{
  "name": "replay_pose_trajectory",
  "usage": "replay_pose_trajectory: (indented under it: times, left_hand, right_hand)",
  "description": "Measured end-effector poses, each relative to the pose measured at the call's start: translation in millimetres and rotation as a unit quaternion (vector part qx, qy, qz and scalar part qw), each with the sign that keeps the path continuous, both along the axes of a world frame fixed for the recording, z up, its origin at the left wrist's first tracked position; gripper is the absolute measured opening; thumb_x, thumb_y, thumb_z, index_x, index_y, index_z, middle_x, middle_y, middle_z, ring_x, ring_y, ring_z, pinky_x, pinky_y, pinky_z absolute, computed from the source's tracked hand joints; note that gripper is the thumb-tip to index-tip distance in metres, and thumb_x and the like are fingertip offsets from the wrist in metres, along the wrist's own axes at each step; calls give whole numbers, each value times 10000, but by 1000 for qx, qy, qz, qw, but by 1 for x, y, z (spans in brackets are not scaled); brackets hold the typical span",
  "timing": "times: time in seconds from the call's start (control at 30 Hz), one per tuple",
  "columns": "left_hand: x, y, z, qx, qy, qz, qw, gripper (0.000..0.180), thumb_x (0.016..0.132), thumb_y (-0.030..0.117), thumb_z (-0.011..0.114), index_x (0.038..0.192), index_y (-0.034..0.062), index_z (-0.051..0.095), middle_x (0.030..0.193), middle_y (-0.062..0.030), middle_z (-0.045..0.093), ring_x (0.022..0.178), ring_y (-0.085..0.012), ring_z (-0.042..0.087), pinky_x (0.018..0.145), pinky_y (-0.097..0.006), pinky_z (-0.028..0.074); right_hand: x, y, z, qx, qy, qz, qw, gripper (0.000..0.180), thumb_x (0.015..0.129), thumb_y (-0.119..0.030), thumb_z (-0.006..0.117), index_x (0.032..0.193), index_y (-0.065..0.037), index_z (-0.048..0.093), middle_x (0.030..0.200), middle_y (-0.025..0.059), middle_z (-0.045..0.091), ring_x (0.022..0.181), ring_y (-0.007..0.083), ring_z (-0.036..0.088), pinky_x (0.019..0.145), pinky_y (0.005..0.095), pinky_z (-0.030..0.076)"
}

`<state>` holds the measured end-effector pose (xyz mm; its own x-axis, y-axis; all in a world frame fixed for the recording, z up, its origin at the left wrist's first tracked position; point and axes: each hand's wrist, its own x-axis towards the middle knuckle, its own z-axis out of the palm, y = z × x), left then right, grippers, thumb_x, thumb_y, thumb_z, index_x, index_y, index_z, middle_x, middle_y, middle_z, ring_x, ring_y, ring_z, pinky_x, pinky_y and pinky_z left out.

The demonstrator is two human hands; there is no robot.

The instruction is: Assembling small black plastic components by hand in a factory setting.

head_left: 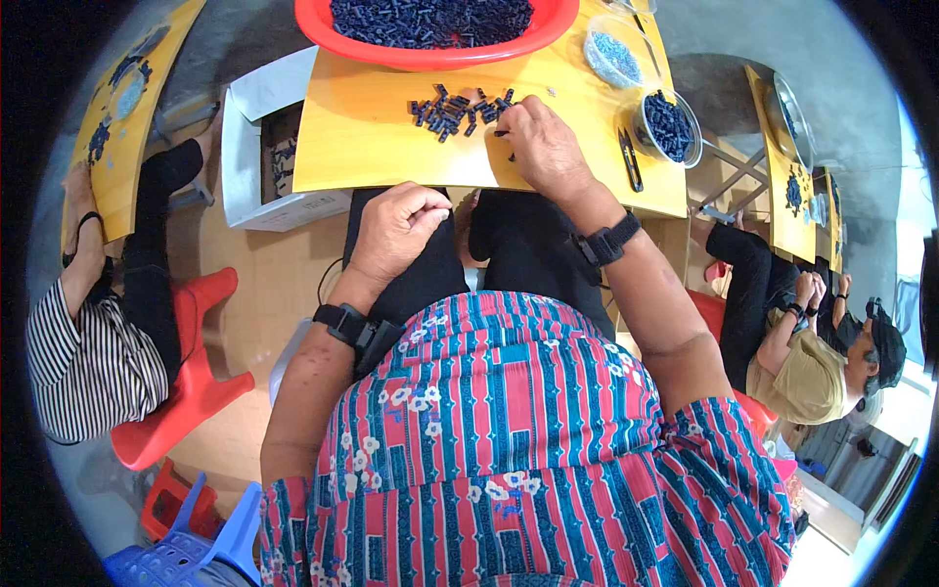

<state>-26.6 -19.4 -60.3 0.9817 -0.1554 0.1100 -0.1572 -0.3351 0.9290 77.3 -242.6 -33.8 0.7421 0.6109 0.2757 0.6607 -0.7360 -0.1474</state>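
My right hand is over the yellow table, its thumb and fingers pinched at a small dark plastic piece by the right end of a loose pile. That pile of short dark pieces lies spread on the tabletop. Just off the table's front edge, above my lap, my left hand is closed, thumb pressed against the curled fingers. Whatever it may hold is too small or hidden to make out. A dark tool like small snips or tweezers lies right of my right hand.
Behind the pile stands a red basin full of dark pieces. To the right are a clear tub of dark pieces and a clear bowl of light blue bits. A white box stands left of the table. Other people sit at tables on both sides.
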Motion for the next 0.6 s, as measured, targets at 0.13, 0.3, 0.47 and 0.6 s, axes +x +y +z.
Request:
replay_pose_trajectory:
  times: [0.13,0.3,0.47,0.6]
  left_hand:
    - [0,-2,-1,-58,21,-5,998,79,802,42,680,877,19,682,766,-57,650,627,-106,570,591,-250,461]
    - [2,-6,8,-156,54,8,986,91,862,65,652,918,-2,681,814,-14,672,676,-48,563,616,-211,466]
    - [7,-8,17,-221,132,-21,966,178,932,143,592,986,-14,655,796,-20,635,687,-51,547,615,-195,468]
    - [12,-3,2,-269,178,-20,946,183,915,160,632,923,-19,665,764,-14,638,654,-43,557,583,-196,479]
  right_hand:
    - [-22,16,27,185,96,41,977,137,801,5,578,924,-31,531,877,139,538,833,327,559,747,395,479]
    - [-43,26,36,261,187,43,946,134,823,1,576,941,-42,529,869,138,545,861,347,555,759,414,475]
    - [-50,30,34,176,136,118,968,164,798,-26,602,943,-45,527,864,131,531,815,331,568,709,394,482]
    - [-49,34,28,92,87,152,980,199,779,-4,606,956,-37,522,868,128,531,813,331,583,700,391,494]
